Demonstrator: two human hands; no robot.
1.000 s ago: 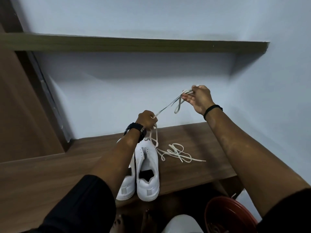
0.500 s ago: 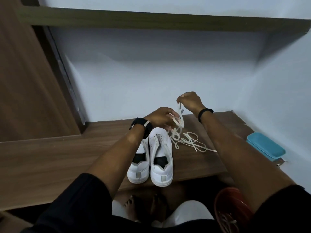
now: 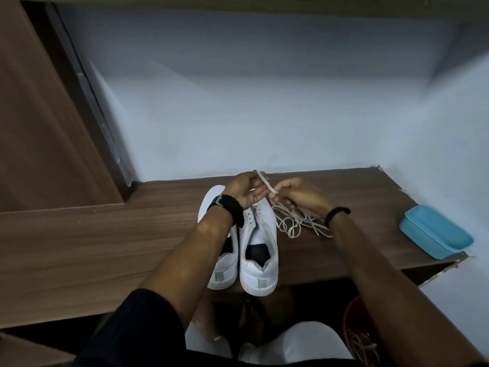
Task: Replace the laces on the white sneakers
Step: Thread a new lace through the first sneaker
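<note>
Blue case (image 3: 436, 233) on desk (image 3: 105, 234) R edge; red basket (image 3: 352, 321) below.

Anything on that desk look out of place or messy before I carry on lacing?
Mostly the lace: it lies in a loose tangle on the desk right of the sneakers, one end held between both hands. The blue case sits close to the desk's right edge. No damage or spill visible.

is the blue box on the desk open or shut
Shut. The blue box lies flat near the desk's right edge with its lid seated all round; no gap or contents show.
</note>
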